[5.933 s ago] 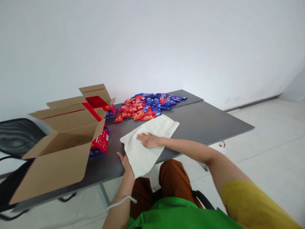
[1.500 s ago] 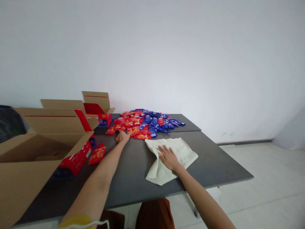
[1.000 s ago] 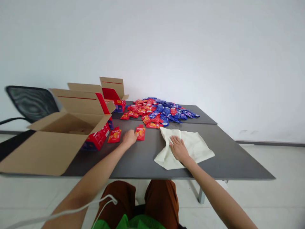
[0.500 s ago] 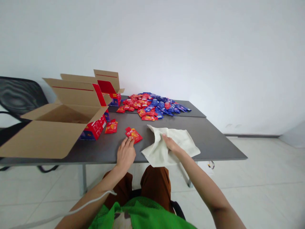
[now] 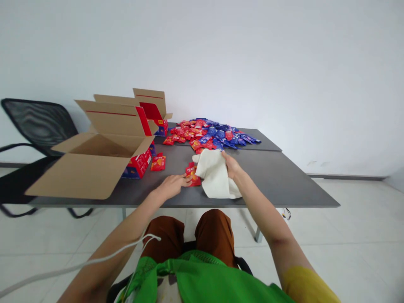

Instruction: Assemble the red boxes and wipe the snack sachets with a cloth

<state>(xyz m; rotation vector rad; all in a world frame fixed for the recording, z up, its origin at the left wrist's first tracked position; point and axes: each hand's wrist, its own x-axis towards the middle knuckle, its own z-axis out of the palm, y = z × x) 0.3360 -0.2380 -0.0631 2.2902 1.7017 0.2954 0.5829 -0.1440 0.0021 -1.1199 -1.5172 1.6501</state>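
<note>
Holding the white cloth (image 5: 216,174) in the right hand (image 5: 232,166), with thumb and fingers clamped on its far edge, let the loose folds hang down to the dark table (image 5: 268,185). Reached with the left hand (image 5: 173,185) to the nearer red packet (image 5: 196,181), palm down and fingertips on its face; could not tell a pinch from a light press there. Found that packet lying flat on the table at the cloth's left edge, but could not make out contact between the two. Judged best to grip the cloth close to the hem and keep the folds high, clear of the packet, against dragging or hiding it. Probably needed only gentle, even fingertip pressure on the slick-looking wrapper, for fear of skidding or creasing it. Would have done well to move both hands slowly, at matched height. Noted another red packet (image 5: 158,162) beside the open carton (image 5: 82,174), and a red and blue pile (image 5: 202,132) beyond.
</note>
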